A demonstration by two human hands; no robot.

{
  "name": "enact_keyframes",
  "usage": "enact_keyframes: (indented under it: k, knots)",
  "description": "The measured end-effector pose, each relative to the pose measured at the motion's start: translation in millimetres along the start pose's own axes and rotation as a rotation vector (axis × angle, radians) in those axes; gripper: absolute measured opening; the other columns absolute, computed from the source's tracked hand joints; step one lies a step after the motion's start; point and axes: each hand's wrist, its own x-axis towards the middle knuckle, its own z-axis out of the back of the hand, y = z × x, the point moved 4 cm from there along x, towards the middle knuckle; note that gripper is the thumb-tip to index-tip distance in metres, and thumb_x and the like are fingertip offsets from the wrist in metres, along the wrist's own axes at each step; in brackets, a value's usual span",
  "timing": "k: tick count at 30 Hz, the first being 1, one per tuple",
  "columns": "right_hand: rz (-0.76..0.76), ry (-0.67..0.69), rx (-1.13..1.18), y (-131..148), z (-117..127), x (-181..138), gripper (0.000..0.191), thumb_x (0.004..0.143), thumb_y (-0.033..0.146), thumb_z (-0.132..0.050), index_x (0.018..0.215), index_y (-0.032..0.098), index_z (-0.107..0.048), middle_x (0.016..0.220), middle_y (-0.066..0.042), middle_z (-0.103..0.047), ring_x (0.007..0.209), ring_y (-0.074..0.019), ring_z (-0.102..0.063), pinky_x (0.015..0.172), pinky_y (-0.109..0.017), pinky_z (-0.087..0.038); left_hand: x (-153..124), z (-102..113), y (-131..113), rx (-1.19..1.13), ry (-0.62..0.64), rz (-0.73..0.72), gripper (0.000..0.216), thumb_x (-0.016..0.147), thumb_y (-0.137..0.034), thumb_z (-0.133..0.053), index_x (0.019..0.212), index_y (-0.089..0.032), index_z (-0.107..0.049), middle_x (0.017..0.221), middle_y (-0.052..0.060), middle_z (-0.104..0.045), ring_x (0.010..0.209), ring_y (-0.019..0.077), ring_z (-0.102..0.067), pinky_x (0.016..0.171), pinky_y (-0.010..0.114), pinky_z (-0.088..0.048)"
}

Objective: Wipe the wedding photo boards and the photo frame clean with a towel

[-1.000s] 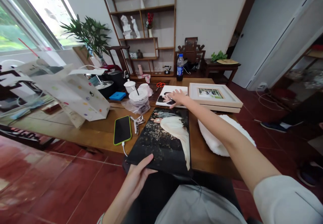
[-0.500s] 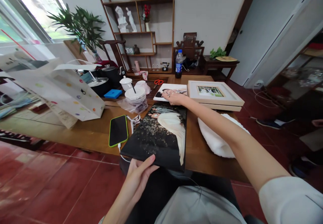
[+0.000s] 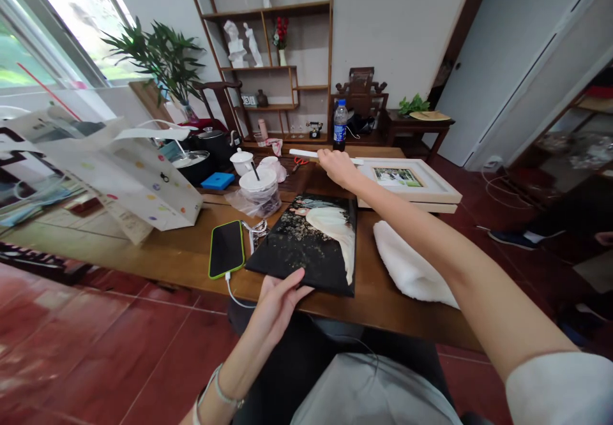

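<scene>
My left hand [image 3: 278, 298] is closed on the near edge of a dark photo panel [image 3: 299, 249], thumb on top and fingers beneath. A figure in a long pale gown shows on it, and its far part lies over the wooden table [image 3: 368, 284]. Farther off, my right hand [image 3: 339, 168] grips a thin white photo panel [image 3: 301, 154], which is raised and seen nearly edge-on, so its picture is hidden. Right of that hand lies a pale picture frame [image 3: 443, 189] on top of another frame. Under my right forearm is a folded white towel [image 3: 402, 262].
A phone [image 3: 227, 249] with a cable lies left of the dark panel. Beyond it are a lidded white cup [image 3: 258, 182] in plastic, a blue box [image 3: 218, 180] and red-handled scissors [image 3: 300, 161]. A paper bag [image 3: 148, 186] stands left; a dark drink bottle [image 3: 340, 125] stands behind.
My right hand has lifted the white photo panel off the table and tilted it edge-on. With my left hand on it, the dark panel's near edge has moved away from me, lying flatter.
</scene>
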Motion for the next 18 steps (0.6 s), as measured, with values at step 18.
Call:
enact_keyframes:
  k: [18]
  knots:
    - [0.071, -0.188, -0.204, -33, 61, -45, 0.031, 0.081, 0.002, -0.033, 0.109, 0.007, -0.047, 0.095, -0.016, -0.061, 0.080, -0.0251, -0.056, 0.057, -0.031, -0.030, 128, -56, -3, -0.054, 0.207, -0.129, 0.022, 0.058, -0.003, -0.073, 0.071, -0.011, -0.057, 0.068, 0.000, -0.063, 0.074, 0.0155, -0.064, 0.080, 0.042, -0.052]
